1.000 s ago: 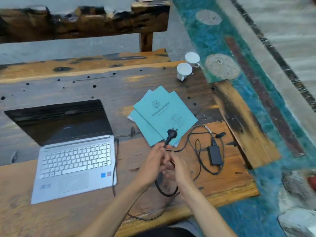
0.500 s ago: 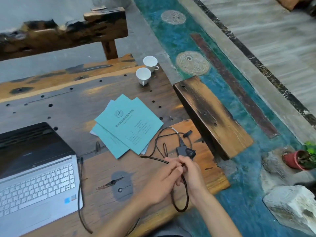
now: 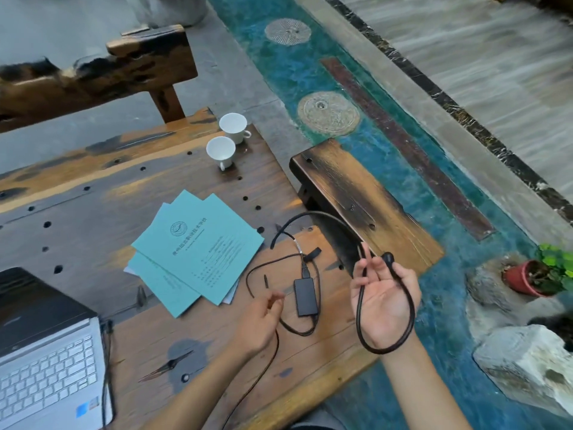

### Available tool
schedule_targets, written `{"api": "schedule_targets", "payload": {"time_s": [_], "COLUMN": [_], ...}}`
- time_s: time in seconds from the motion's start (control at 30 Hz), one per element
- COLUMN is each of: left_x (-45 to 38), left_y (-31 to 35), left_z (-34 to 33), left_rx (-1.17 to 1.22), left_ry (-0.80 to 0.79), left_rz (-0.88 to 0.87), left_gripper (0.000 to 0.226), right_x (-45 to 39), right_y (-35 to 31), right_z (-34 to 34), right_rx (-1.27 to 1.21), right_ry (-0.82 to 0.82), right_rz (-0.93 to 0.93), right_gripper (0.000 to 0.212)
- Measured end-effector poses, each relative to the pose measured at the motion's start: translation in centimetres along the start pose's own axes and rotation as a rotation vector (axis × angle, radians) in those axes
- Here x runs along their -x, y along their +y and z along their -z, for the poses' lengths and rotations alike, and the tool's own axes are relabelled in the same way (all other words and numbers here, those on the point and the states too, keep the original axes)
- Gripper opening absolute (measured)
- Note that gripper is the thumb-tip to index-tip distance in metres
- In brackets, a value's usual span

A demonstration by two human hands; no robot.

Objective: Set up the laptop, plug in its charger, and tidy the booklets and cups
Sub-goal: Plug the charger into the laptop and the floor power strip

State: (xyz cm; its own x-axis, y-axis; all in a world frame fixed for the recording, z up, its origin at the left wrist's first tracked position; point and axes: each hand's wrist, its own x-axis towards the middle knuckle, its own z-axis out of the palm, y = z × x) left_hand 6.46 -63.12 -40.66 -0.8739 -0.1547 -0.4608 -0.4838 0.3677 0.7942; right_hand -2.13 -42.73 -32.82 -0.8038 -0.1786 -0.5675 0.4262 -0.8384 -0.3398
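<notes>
An outdoor courtyard with grey paving and a teal painted strip of floor surrounds a rough wooden worktop [image 3: 192,342] drilled with small dark holes. Take the black charger brick [image 3: 305,296] near the worktop's middle as the landmark. Far to its left, at the picture's edge, the silver laptop [image 3: 46,367] stands open with a dark screen, a thin cable running along its near side; whether that cable is plugged in cannot be told. Just left of the brick, several teal booklets [image 3: 198,249] lie fanned and overlapping, not squared up. Well beyond the brick, near the worktop's far edge, two white cups [image 3: 228,141] stand upright close together.

To the brick's right, the right hand [image 3: 384,299] is turned palm up with fingers mostly open, the thick black power cord [image 3: 359,302] looped over the palm and around the wrist, its plug [image 3: 387,258] at the fingertips. Just left of the brick, the left hand [image 3: 259,321] hovers, blurred, fingers loosely curled; whether it pinches the thin cable cannot be told.

As a judgement: the laptop looks set up, the charger's wall plug is not yet in any socket, and booklets and cups remain untidied.
</notes>
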Motion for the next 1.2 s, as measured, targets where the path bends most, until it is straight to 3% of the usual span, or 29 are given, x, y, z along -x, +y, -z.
{"api": "schedule_targets", "payload": {"time_s": [0.37,0.53,0.67,0.77,0.93,1.03,1.2], "left_x": [-9.7,-11.0,-11.6,-10.7,-6.1,-2.6,2.4], "left_y": [0.0,-0.4,-0.7,-0.5,-0.1,-0.3,-1.2], "left_z": [-9.8,-11.6,-10.9,-9.3,-5.9,-4.1,-2.4], "left_rx": [-0.305,-0.417,-0.336,-0.236,0.116,0.211,0.256], "left_ry": [0.006,0.095,0.066,0.028,-0.096,-0.122,-0.093], "left_rz": [0.242,0.278,0.292,0.205,0.193,0.217,0.163], "left_gripper": [0.067,0.069,0.07,0.064,0.062,0.064,0.037], "right_x": [-0.4,0.3,0.4,0.6,2.3,4.3,10.0], "right_y": [-4.9,-5.5,-5.7,-5.7,-5.0,-4.0,-0.9], "right_z": [6.3,8.8,10.0,10.3,10.6,11.4,13.7], "right_rx": [-0.109,-0.096,-0.045,0.017,0.053,0.085,0.239], "right_ry": [0.165,0.217,0.253,0.26,0.23,0.223,0.287], "right_rz": [0.01,0.012,-0.007,-0.034,-0.063,-0.079,-0.036], "right_gripper": [0.036,0.028,0.028,0.03,0.032,0.034,0.035]}}
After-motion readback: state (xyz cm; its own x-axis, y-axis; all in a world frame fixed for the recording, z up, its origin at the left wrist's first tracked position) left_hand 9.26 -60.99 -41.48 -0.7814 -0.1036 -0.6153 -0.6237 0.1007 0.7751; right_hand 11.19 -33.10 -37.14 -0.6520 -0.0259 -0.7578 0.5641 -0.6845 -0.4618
